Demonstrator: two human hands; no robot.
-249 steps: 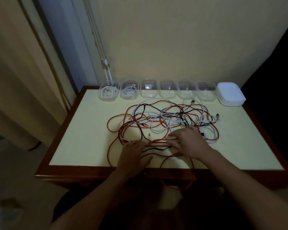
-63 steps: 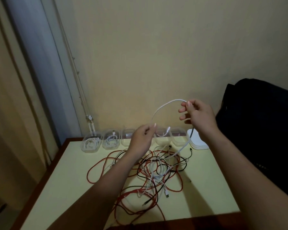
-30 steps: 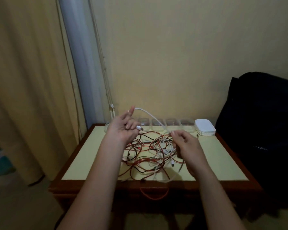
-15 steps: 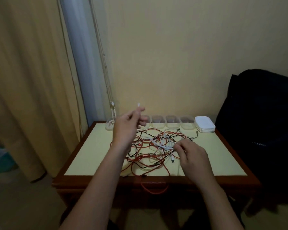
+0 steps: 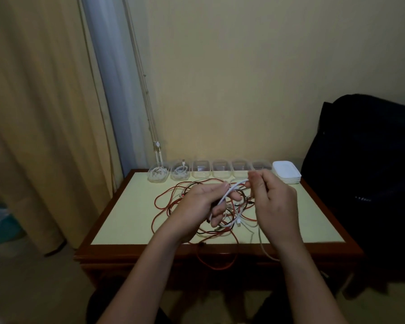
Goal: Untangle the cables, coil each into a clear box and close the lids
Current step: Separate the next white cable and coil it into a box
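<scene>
From my end, the left grip (image 5: 197,206) is clenched round a white cable (image 5: 232,188), fingers curled over the strand as it runs down through the palm. The right grip (image 5: 274,202) pinches the same cable just beside it, at the top of a short arc, both held above the pile (image 5: 229,226) in the middle of the counter (image 5: 131,206). This looks like the start of coiling. Two boxes (image 5: 180,174) at the far left hold white cables already; four empty ones (image 5: 221,171) stand to their right, and the lids (image 5: 287,176) are stacked at the far right.

What worries me is the free end. A pale strand trails off the near edge below the right grip, and I cannot tell whether it is this cable or whether it still threads through the pile. If it does, each wrap I call for would drag the tangle nearer. A red loop (image 5: 212,266) hangs over that near edge, so its weight could take more of the pile down with it. A plug could also catch on a red strand and tighten a knot. The turns round the left fingers may slip off if the pinch loosens. The dim light makes the black strands hard to follow.
</scene>
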